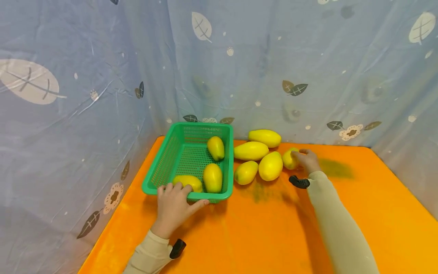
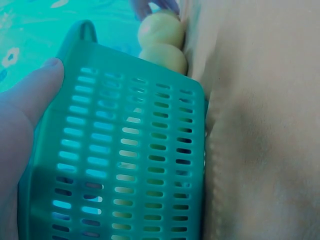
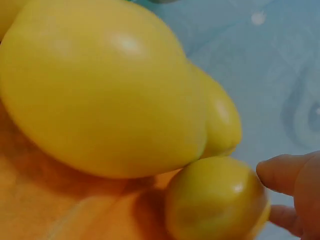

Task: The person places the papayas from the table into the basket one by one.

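Note:
My left hand (image 1: 173, 207) grips the near rim of a green plastic basket (image 1: 147, 182), fingers over the edge and thumb along the outside. The left wrist view shows the thumb (image 2: 35, 92) against the slotted basket wall (image 2: 125, 145). Inside lie three yellow oval fruits, one of them (image 1: 213, 178) close to the near right corner. My right hand (image 1: 308, 160) is at the rightmost fruit (image 1: 290, 159) on the table. In the right wrist view its straight fingers (image 3: 282, 174) are at that small fruit's (image 3: 217, 200) side, beside a larger fruit (image 3: 100, 90).
Several more yellow fruits, including a long one (image 1: 264, 137) at the back, lie between the basket and my right hand. The table has an orange cover (image 1: 260, 236). A pale blue patterned curtain (image 1: 239, 76) hangs behind and along both sides.

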Demonstrator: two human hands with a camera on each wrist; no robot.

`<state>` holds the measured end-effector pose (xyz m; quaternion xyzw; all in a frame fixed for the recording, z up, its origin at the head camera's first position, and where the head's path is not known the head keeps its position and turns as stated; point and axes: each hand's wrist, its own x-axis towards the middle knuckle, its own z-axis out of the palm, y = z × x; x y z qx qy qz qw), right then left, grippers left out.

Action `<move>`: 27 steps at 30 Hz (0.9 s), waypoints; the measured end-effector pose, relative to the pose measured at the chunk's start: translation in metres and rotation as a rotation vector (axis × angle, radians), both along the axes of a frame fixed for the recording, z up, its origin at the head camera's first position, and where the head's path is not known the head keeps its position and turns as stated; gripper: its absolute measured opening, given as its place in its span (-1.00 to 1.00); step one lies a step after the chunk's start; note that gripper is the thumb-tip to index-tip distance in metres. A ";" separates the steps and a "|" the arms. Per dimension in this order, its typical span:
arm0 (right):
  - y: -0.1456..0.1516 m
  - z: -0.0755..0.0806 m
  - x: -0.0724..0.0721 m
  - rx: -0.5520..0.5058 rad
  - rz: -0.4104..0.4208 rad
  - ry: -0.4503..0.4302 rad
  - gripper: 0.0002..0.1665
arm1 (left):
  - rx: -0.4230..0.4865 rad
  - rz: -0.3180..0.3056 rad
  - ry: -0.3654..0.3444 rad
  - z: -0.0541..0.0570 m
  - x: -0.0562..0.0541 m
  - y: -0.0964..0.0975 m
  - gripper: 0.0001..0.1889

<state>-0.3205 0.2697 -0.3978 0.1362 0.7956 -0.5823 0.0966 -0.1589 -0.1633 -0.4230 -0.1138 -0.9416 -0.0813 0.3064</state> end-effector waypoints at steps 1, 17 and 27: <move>0.000 -0.001 0.000 -0.018 -0.004 -0.011 0.00 | 0.001 -0.003 0.007 0.000 0.000 0.001 -0.37; 0.002 -0.003 0.005 -0.038 -0.101 0.015 -0.04 | -0.009 -0.017 0.017 0.000 0.000 0.004 -0.37; -0.082 0.078 0.012 -0.056 0.020 0.263 -0.20 | 0.009 -0.012 0.020 -0.003 -0.002 -0.001 -0.35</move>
